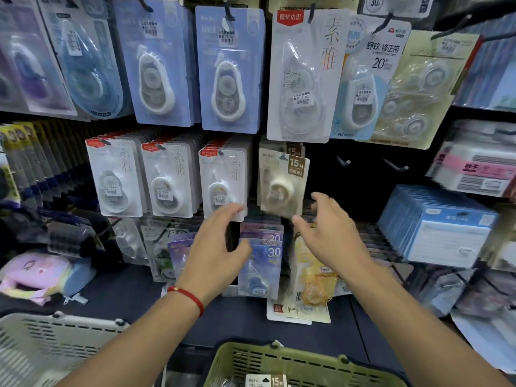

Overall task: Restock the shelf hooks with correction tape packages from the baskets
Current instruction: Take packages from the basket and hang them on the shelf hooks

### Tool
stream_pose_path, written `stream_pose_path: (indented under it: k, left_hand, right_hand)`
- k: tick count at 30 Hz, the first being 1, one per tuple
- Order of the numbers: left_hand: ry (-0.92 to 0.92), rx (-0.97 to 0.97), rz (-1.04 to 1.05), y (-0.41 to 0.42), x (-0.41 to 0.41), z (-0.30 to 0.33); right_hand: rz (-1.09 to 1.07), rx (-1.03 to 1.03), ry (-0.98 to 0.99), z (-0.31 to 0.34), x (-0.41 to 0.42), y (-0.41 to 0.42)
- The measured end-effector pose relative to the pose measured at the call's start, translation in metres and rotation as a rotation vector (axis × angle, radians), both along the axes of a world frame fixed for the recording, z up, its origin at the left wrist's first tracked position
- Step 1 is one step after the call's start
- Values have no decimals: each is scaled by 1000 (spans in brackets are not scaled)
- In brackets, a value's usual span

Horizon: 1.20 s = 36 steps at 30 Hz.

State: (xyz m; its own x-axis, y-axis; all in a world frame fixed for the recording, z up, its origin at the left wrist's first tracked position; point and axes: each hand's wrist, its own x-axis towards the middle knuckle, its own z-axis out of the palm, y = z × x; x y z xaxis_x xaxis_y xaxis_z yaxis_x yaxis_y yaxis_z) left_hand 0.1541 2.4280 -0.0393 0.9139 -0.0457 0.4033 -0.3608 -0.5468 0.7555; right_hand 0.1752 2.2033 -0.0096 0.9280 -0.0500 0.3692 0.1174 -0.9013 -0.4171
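Correction tape packages sit nearest in the green basket (279, 361), where one cream card marked 15M (266, 381) shows at the bottom edge; a grey basket (42, 342) stands to the left of the green one. Above the green basket both bare hands reach toward the shelf. The left hand (215, 252), with a red cord (187, 296) at its wrist, has its grip open, fingers spread and holding nothing. The right hand (332, 233) is likewise open-fingered and empty, its fingertips just beside the lower edge of a hanging cream 15M package (282, 182), though contact is blurred and cannot be told. Beyond the hands, to the right of that package, two bare hooks (395, 165) stick out from the dark shelf back. To its left hang three rows of white packages (170, 180), and above it larger blue packages (229, 71) fill the top hooks.
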Motion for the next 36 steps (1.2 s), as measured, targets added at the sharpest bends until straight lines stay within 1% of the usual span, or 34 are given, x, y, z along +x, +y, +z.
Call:
stream_pose_path:
  k: [2,5,7,9,11,15,21,23,26,28,29,31,32,34,36]
  left_hand:
    - [-60,123,44,3,8,-1]
    - [-100,263,68,6,19,-6]
    - [-116,320,74,8,23,-9]
    - [-127,341,72,8,25,-11]
    - [-119,347,74,9,25,-13]
    - [-112,351,48,10,22,-14]
    - [-142,347,46,10,23,-18]
    - [-146,359,51,11,22,-19]
    - [-156,392,43,15,20,-18]
    - [-108,434,-10,18,16,-18]
    - [-63,469,-68,19,13,-18]
    - [67,618,-273,21,2,-22]
    - [148,736,-408,22,-6,-26]
    - [350,964,-645,24,-20,-35]
    - [525,1121,-767,26,-32,-46]
  right_hand:
    - [29,-103,-12,-9,-2,3]
    - [160,-226,-116,-15,2,11]
    - [214,-338,-175,-14,11,18]
    - [218,-420,-196,-11,25,26]
    - [176,-441,-201,-9,39,33]
    - [61,-467,-123,-9,63,38]
    - [41,-565,-64,-3,79,36]
    - [39,-551,-74,-4,74,35]
    - [61,-469,-79,-14,53,26]
    - [98,-383,-76,-32,31,16]
    - [115,-342,-61,-43,19,10]
    - [146,-307,49,-67,-7,-2]
    - [173,-308,154,-79,-20,-7]
    - [257,-353,435,-102,-43,-14]
    - [332,-438,745,-127,-68,-17]
